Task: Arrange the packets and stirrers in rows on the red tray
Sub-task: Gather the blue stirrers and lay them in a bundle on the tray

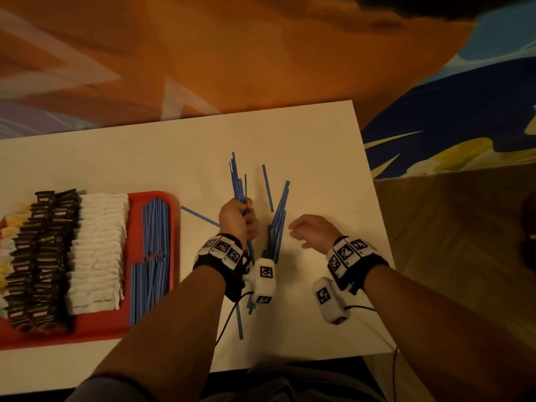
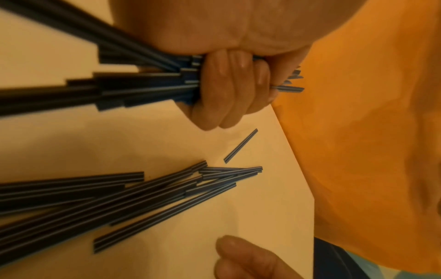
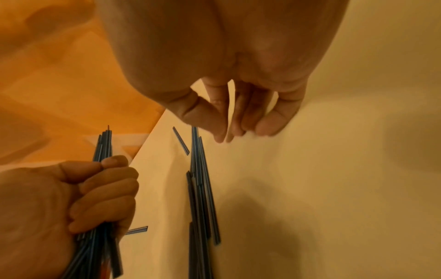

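I seem to be in a staged recording room, not a café: a plain white bench point(image 1: 304, 134) stands on a floor point(image 1: 232, 53) painted orange and blue.

A: Stirrers point(image 1: 154, 227) on the red tray point(image 1: 136, 204)?
B: Blue, with a thin pale stripe. The packets beside them: 1 white row point(image 1: 98, 250), the others black point(image 1: 46, 256).
A: The table point(image 1: 304, 134)?
B: White.

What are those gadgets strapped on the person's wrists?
Each bare forearm wears a black wrist strap carrying white blocks printed with black-and-white square codes: left band, right band. A white camera pod hangs under each wrist, trailing a thin black cable. No gloves.
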A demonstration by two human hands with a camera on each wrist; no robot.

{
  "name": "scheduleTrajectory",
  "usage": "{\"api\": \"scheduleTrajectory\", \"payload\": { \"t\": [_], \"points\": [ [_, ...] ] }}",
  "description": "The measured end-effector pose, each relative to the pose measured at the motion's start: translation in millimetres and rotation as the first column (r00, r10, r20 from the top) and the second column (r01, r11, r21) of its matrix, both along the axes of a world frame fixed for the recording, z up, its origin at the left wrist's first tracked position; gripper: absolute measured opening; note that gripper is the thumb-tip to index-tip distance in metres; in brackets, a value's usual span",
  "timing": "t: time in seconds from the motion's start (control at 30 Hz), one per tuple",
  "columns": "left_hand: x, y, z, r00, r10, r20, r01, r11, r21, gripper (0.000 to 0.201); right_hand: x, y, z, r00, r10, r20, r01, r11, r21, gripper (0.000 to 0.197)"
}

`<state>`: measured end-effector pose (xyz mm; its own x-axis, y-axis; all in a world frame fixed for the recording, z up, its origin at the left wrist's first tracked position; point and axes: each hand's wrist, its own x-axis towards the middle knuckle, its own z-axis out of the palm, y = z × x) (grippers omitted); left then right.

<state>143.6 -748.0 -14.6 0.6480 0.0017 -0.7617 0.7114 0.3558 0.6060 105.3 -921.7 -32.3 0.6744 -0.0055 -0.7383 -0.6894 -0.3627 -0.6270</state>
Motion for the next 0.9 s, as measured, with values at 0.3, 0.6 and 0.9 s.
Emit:
{"api": "scheduleTrajectory", "payload": {
  "t": [0.3,0.6,0.9],
  "points": [
    [10.1,-0.4,6.0,0.946,0.322,0.043,-0.314,0.939,-0.138,0.026,4.9,66.6,19.8,0.973,0.07,-0.218,0.047,0.87,0.491,0.015],
    [7.5,12.2,-4.2,0.907,0.422,0.014,-0.403,0.876,-0.264,0.028,3.0,63.2,16.5,0.962,0.212,-0.173,-0.149,0.936,0.318,0.02],
    [13.9,39.8,4.6,0.95,0.312,0.014,-0.308,0.945,-0.109,0.024,-0.5,36.5,23.8,0.993,0.005,-0.118,0.025,0.966,0.256,0.037]
  ]
}}
